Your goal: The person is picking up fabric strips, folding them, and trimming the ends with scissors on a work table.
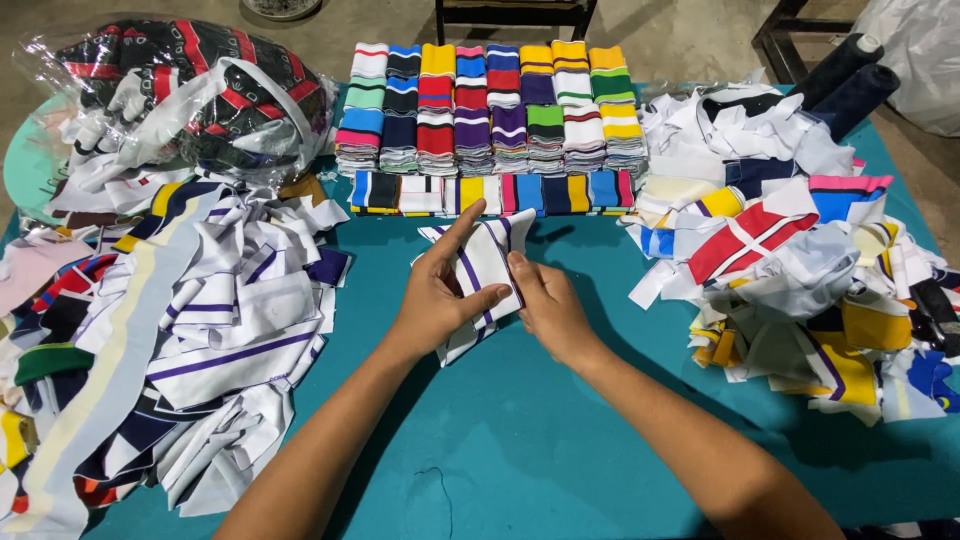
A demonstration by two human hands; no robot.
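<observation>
Both hands are closed on one small bundle of white strips (482, 272) with purple lines, held just above the middle of the table (520, 440). The left hand (437, 297) pinches it from the left with the thumb across the front and fingers behind; the right hand (548, 305) grips its lower right edge with the fingertips.

The bundle looks like several loose layers — if the pinch slackens, I'd expect the bottom pieces to fan out or slide free onto the teal cloth, since one end already hangs below the left palm. The grip is near one edge only, so a twist could skew the layers out of line.

Toward the far edge sit neat stacks (490, 110) of striped pieces in many colours, with a flat row (490, 192) just in front. These stand close behind the hands; a forward push could, I think, topple or smear that row.

On the left edge a loose heap (200, 330) of white-and-purple pieces spills inward, near the left forearm — an elbow swing could drag some along. A bag (190, 95) of fabric sits at the far left corner. The right edge holds a mixed pile (800, 270), well apart from the right hand.

Open room lies toward the near edge, between and beside the forearms.
</observation>
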